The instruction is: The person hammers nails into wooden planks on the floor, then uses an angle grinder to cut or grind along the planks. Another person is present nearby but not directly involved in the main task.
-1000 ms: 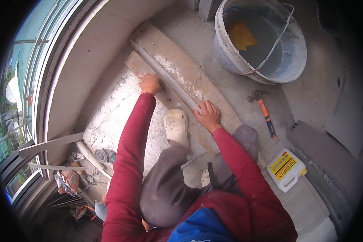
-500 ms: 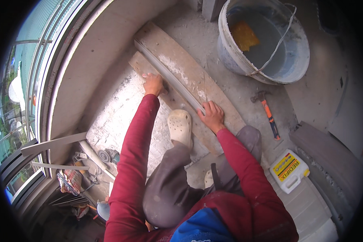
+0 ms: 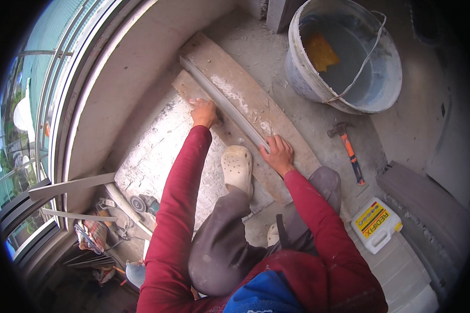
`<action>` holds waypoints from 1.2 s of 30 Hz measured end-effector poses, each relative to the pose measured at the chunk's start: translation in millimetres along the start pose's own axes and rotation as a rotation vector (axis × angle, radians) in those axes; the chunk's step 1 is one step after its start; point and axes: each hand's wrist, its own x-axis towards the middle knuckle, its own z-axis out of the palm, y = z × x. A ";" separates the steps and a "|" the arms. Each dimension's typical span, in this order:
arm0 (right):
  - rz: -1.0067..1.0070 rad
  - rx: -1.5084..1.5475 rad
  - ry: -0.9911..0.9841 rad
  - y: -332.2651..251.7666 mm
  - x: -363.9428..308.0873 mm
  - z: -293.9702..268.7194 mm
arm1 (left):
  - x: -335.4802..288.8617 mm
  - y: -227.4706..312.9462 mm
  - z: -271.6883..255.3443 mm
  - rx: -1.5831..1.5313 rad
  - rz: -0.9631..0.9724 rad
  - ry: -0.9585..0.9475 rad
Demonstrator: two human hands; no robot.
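A long grey metal straightedge (image 3: 225, 100) lies along a wooden plank (image 3: 256, 94) beside a patch of pale, rough screed (image 3: 156, 151). My left hand (image 3: 204, 112) presses on the straightedge near its middle. My right hand (image 3: 278, 153) grips its near end with the fingers curled over it. My foot in a cream clog (image 3: 237, 168) rests on the floor between both hands, knee bent.
A grey bucket (image 3: 297, 68) with water and a yellow sponge stands at the back right. A hammer with an orange handle (image 3: 348, 151) lies on the floor. A white canister (image 3: 376, 224) sits at the right, an angle grinder (image 3: 140, 203) and tools at the left by the window.
Both hands and the straightedge sit slightly further right and lower in view than a second ago, much of it from my head shifting. The grip looks unchanged.
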 end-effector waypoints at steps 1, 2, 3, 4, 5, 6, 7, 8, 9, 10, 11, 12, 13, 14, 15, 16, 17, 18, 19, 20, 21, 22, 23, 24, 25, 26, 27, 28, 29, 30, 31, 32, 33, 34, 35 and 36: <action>0.000 0.014 -0.001 -0.1 0.1 0.2 | -0.1 0.3 -0.1 -0.007 -0.001 -0.003; -0.002 0.003 0.006 -0.2 0.1 0.2 | -0.4 0.6 -0.2 -0.004 -0.005 -0.003; -0.004 0.004 0.008 -0.2 0.2 0.3 | -0.7 0.9 -0.6 -0.014 -0.004 -0.009; -0.003 0.017 0.005 -0.2 0.3 0.3 | -1.0 1.3 -1.2 -0.013 -0.005 -0.010; -0.010 0.005 0.011 -0.2 0.3 0.2 | -1.4 1.6 -1.8 -0.003 -0.007 -0.010; -0.014 0.005 0.011 -0.1 0.4 0.0 | -1.9 2.0 -2.5 -0.010 -0.010 -0.008; -0.013 0.021 0.006 -0.1 0.3 -0.2 | -2.4 2.5 -3.2 -0.009 -0.013 -0.005; -0.015 0.005 0.003 -0.1 0.3 -0.3 | -3.0 2.9 -4.0 -0.002 -0.016 -0.006; -0.013 0.004 -0.006 -0.2 0.2 -0.6 | -3.7 3.3 -4.8 -0.008 -0.016 0.000; -0.002 0.019 -0.016 -0.3 0.2 -0.7 | -4.3 3.6 -5.7 -0.007 -0.015 0.001; -0.009 0.006 -0.012 -0.4 0.2 -0.8 | -5.0 3.9 -6.5 -0.003 -0.016 -0.008; -0.008 0.008 -0.010 -0.5 0.1 -0.9 | -5.5 4.2 -7.5 -0.007 -0.013 -0.007; -0.004 0.022 -0.012 -0.6 0.1 -1.0 | -5.8 4.4 -8.4 -0.007 -0.011 -0.017; -0.007 0.009 -0.007 -0.7 0.0 -1.1 | -6.3 4.6 -9.1 -0.001 -0.011 -0.018; -0.008 0.008 -0.006 -0.7 0.1 -1.1 | -6.6 4.7 -9.7 -0.003 -0.011 -0.025; -0.006 0.023 -0.006 -0.7 0.1 -1.2 | -6.7 4.8 -10.1 0.000 -0.013 -0.022; -0.010 0.008 -0.005 -0.6 0.2 -1.2 | -6.6 4.9 -10.2 0.008 -0.015 -0.022; -0.011 0.009 -0.005 -0.6 0.2 -1.2 | -6.4 4.9 -10.2 0.002 -0.015 -0.024; -0.008 0.022 -0.006 -0.5 0.3 -1.1 | -5.9 4.7 -10.0 0.000 -0.017 -0.028; -0.011 0.006 -0.005 -0.4 0.4 -1.1 | -5.3 4.5 -9.6 0.002 -0.018 -0.030; -0.010 0.003 -0.006 -0.3 0.4 -1.0 | -4.7 4.2 -9.1 -0.003 -0.015 -0.030; -0.006 0.015 -0.007 -0.3 0.4 -0.9 | -4.1 3.8 -8.5 -0.004 -0.013 -0.026; -0.010 0.001 -0.005 -0.3 0.4 -0.9 | -3.5 3.4 -7.9 -0.001 -0.013 -0.031; -0.010 0.002 -0.003 -0.4 0.3 -0.9 | -2.9 3.1 -7.3 -0.007 -0.012 -0.024; -0.008 0.017 -0.002 -0.4 0.3 -0.9 | -2.5 2.7 -6.7 -0.009 -0.013 -0.026; -0.011 0.003 -0.001 -0.5 0.3 -0.9 | -2.1 2.5 -6.2 -0.008 -0.015 -0.027; -0.011 0.004 -0.001 -0.5 0.3 -0.9 | -1.8 2.3 -5.5 -0.007 -0.014 -0.023; -0.011 0.004 -0.002 -0.5 0.3 -1.0 | -1.7 2.2 -4.9 -0.003 -0.016 -0.019; -0.013 0.002 0.000 -0.5 0.4 -1.0 | -1.6 2.2 -4.1 0.003 -0.017 -0.014; -0.016 0.000 0.002 -0.5 0.5 -1.1 | -1.7 2.1 -3.4 0.000 -0.015 -0.005; -0.016 0.014 0.001 -0.5 0.6 -1.1 | -1.8 2.0 -2.7 0.000 -0.013 0.004; -0.022 0.000 0.006 -0.4 0.7 -1.2 | -1.9 1.8 -2.2 0.006 -0.015 0.008; -0.024 0.001 0.009 -0.4 0.8 -1.2 | -2.0 1.7 -1.7 0.000 -0.012 0.012; -0.019 0.016 0.005 -0.3 0.8 -1.2 | -2.1 1.6 -1.4 0.000 -0.013 0.012; -0.026 0.002 0.011 -0.3 0.8 -1.2 | -2.1 1.5 -1.3 0.003 -0.014 0.012; -0.027 0.002 0.010 -0.3 0.7 -1.2 | -2.4 1.4 -1.2 -0.006 -0.013 0.017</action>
